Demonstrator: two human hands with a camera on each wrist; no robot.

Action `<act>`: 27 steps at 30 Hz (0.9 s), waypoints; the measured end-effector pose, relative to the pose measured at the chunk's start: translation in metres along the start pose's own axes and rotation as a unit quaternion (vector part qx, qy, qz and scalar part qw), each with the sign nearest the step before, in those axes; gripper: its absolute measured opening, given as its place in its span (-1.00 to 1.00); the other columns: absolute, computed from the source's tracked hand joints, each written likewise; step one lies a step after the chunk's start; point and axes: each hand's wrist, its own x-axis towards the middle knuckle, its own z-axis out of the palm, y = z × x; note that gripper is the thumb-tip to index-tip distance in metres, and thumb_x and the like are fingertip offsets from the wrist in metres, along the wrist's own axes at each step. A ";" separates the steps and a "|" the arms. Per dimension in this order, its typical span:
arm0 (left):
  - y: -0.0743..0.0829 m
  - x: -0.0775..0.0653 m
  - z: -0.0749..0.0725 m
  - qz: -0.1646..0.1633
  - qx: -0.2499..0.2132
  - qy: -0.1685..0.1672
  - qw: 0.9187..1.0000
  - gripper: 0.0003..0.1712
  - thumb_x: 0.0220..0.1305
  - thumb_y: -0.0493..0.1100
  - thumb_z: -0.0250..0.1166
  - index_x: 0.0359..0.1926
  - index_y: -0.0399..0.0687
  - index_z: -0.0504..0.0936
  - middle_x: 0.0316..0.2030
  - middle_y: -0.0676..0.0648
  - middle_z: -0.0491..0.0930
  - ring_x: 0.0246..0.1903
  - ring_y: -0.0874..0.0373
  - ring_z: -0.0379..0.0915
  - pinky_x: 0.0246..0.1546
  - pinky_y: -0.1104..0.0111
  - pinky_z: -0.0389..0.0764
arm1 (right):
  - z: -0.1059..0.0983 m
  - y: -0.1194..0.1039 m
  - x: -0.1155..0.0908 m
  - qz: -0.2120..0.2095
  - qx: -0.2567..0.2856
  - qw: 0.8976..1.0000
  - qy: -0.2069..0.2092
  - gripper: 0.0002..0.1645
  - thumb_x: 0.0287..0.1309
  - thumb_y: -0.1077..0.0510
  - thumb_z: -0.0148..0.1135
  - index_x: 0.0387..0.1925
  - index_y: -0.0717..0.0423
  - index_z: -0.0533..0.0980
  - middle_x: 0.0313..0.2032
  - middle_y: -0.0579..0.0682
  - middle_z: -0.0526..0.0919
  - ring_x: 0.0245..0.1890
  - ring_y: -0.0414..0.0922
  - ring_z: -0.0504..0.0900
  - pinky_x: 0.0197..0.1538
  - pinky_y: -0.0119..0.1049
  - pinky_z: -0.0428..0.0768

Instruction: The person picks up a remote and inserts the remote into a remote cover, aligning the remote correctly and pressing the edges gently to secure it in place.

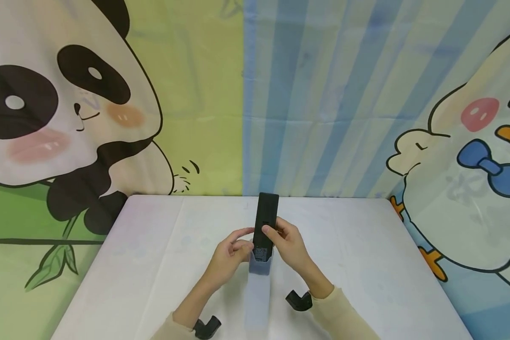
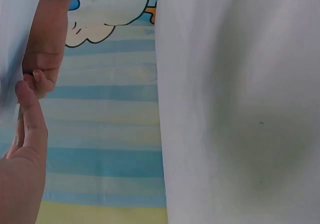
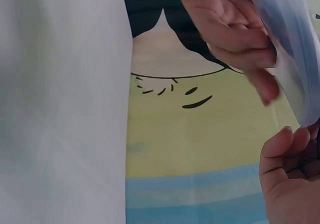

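Note:
A long black remote control (image 1: 267,212) stands upright above the table, back side showing, with a small printed label near its lower end. That lower end sits inside the mouth of a translucent plastic sleeve (image 1: 258,300), which hangs down below it. My right hand (image 1: 290,243) grips the remote, thumb on the face toward me and fingers behind. On the other side, my left hand (image 1: 229,257) pinches at the sleeve's mouth, index finger reaching toward the remote's edge. In the right wrist view, the left fingers (image 3: 235,39) are blurred beside the sleeve (image 3: 287,29).
A white-covered table (image 1: 187,226) lies beneath both hands. Behind it hangs a printed cloth (image 1: 204,94) with a panda, stripes and a white bird. Black wrist mounts (image 1: 299,301) are on both forearms, by the cream sleeve cuffs (image 1: 335,309).

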 end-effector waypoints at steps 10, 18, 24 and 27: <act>-0.005 -0.006 -0.001 0.071 -0.017 0.005 0.997 -0.89 0.34 -0.28 0.34 -0.21 -0.28 0.73 -0.44 -0.10 0.67 -0.46 0.14 0.59 -0.34 0.26 0.68 | -0.006 -0.003 0.000 0.002 0.030 1.000 0.000 -0.73 0.45 0.31 0.07 -0.04 0.51 0.52 -0.23 0.07 0.69 -0.29 -0.15 0.69 -0.22 -0.29 0.66; 0.001 -0.002 -0.001 0.089 -0.058 0.018 0.994 -0.89 0.32 -0.36 0.33 -0.24 -0.39 0.72 -0.48 -0.11 0.65 -0.46 0.16 0.56 -0.34 0.31 0.67 | -0.007 -0.010 -0.002 0.002 0.039 0.999 -0.035 -0.71 0.46 0.27 0.08 -0.06 0.52 0.50 -0.27 -0.03 0.65 -0.34 -0.21 0.62 -0.28 -0.37 0.60; 0.003 0.001 -0.002 0.118 -0.046 0.027 0.992 -0.89 0.33 -0.38 0.31 -0.22 -0.37 0.73 -0.44 -0.09 0.63 -0.43 0.15 0.53 -0.33 0.32 0.65 | -0.010 -0.013 -0.002 -0.006 0.012 0.999 -0.047 -0.75 0.43 0.26 0.13 -0.07 0.44 0.52 -0.29 -0.03 0.58 -0.40 -0.19 0.47 -0.37 -0.32 0.47; 0.001 0.003 -0.002 0.129 -0.048 0.030 0.990 -0.90 0.33 -0.39 0.31 -0.22 -0.36 0.74 -0.42 -0.05 0.63 -0.43 0.18 0.52 -0.34 0.35 0.63 | -0.013 -0.012 -0.003 -0.008 0.006 0.999 -0.049 -0.77 0.42 0.26 0.14 -0.08 0.43 0.53 -0.27 -0.03 0.57 -0.39 -0.18 0.46 -0.38 -0.30 0.46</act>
